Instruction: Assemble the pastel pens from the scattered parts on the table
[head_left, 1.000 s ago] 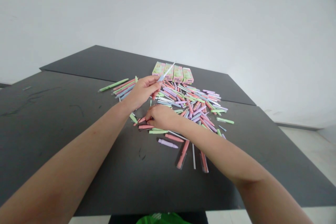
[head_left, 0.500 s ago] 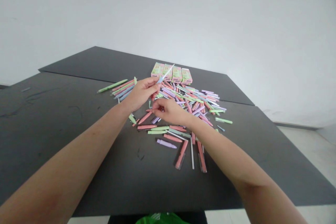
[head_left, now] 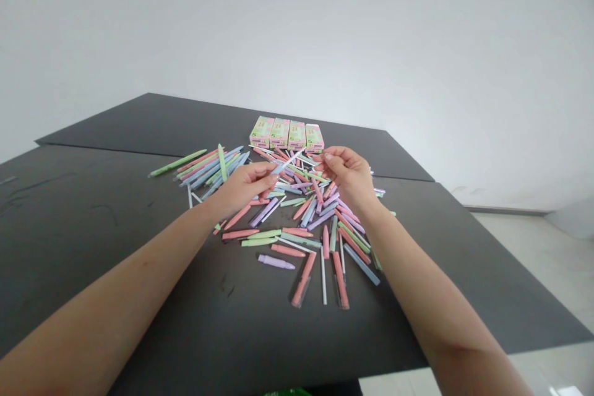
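Observation:
My left hand (head_left: 250, 185) is closed in a pinch on a pen refill (head_left: 294, 158), a thin white stick with a light blue piece at the fingers. Its free end slants up and to the right over the pen parts. To the right of it, my right hand (head_left: 346, 174) hovers above the pile with thumb and fingers drawn together. Whatever is between those fingertips is too small to make out. Below both hands spreads a pile of pen parts (head_left: 320, 223) in pink, green, purple and blue, with loose white refills among them.
Several green and pink boxes (head_left: 279, 132) stand in a row behind the pile. A bunch of whole-looking pens (head_left: 208, 168) lies to the left, a green pen (head_left: 177, 163) at its outer edge. The dark table (head_left: 223, 328) meets a pale wall behind.
My right hand has moved away from my left, to the right and up. The refill in my left hand has tilted lower. The camera view has shifted slightly.

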Motion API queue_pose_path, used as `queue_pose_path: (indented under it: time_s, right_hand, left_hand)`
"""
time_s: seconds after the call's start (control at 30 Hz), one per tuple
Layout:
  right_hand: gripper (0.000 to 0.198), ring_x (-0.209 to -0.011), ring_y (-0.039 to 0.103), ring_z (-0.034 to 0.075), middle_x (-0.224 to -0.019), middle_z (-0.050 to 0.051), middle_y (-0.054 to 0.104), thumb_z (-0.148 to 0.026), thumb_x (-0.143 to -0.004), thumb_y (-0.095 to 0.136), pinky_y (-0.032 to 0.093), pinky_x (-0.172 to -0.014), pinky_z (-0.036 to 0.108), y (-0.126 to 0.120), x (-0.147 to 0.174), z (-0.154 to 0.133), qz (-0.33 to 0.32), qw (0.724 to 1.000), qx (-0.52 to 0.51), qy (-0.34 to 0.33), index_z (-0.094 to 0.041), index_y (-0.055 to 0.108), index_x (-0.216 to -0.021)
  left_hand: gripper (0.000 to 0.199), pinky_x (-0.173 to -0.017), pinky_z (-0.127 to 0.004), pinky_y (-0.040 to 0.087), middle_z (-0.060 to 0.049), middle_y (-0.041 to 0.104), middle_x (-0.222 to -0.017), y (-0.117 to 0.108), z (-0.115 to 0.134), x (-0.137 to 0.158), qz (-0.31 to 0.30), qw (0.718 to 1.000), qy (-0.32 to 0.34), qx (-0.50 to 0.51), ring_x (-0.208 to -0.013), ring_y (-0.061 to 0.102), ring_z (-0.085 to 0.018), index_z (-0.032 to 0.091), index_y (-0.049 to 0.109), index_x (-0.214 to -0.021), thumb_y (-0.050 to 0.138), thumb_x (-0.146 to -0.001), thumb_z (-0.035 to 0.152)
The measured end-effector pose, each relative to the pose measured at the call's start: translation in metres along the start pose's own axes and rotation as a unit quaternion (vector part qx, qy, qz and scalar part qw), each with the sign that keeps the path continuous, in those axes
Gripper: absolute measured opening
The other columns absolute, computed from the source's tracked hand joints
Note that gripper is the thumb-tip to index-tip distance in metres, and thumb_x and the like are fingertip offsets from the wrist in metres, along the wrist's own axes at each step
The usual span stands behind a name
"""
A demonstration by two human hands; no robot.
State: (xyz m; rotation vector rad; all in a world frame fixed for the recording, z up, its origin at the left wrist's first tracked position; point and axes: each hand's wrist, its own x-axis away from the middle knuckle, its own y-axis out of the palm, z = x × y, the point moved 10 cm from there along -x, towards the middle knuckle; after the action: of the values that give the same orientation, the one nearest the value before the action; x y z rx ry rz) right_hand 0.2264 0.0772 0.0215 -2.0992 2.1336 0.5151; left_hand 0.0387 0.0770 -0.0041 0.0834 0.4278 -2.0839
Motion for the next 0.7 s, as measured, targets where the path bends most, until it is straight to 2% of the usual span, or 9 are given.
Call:
queue_pose_path:
  time_s: [0.1, 0.33, 0.7]
  right_hand:
    - [0.025, -0.066, 0.065, 0.01, -0.082, 0.003, 0.073, -0.039, -0.076, 0.073, 0.052, -0.058, 0.022, -0.001, 0.001, -0.005, -0.014, 1.0, 0.007, -0.015, -0.019, 0.063, -0.086]
    - [0.023, -0.072, 0.066, 0.011, -0.088, 0.003, 0.072, -0.04, -0.078, 0.071, 0.053, -0.058, 0.022, 0.008, 0.005, -0.016, -0.054, 0.998, -0.007, -0.036, -0.02, 0.063, -0.087]
    - [0.022, -0.07, 0.066, 0.011, -0.085, 0.001, 0.072, -0.039, -0.077, 0.073, 0.051, -0.056, 0.021, 0.01, 0.007, -0.015, -0.059, 0.998, -0.006, -0.036, -0.021, 0.065, -0.087]
  left_hand:
    - [0.023, -0.05, -0.018, 0.038, 0.004, 0.049, -0.062, 0.008, 0.001, 0.002, -0.01, 1.0, -0.018, -0.016, -0.051, 0.044, -0.006, 0.014, 0.063, -0.096, 0.056, -0.088, 0.035]
    - [0.023, -0.045, -0.017, 0.03, 0.005, 0.044, -0.054, 0.021, 0.009, 0.004, -0.035, 0.998, -0.004, -0.054, -0.046, 0.038, -0.006, 0.012, 0.065, -0.087, 0.054, -0.089, 0.032]
    - [0.03, -0.044, -0.018, 0.031, 0.005, 0.046, -0.054, 0.018, -0.001, 0.003, -0.034, 0.998, -0.009, -0.043, -0.046, 0.041, -0.007, 0.013, 0.066, -0.106, 0.054, -0.089, 0.035]
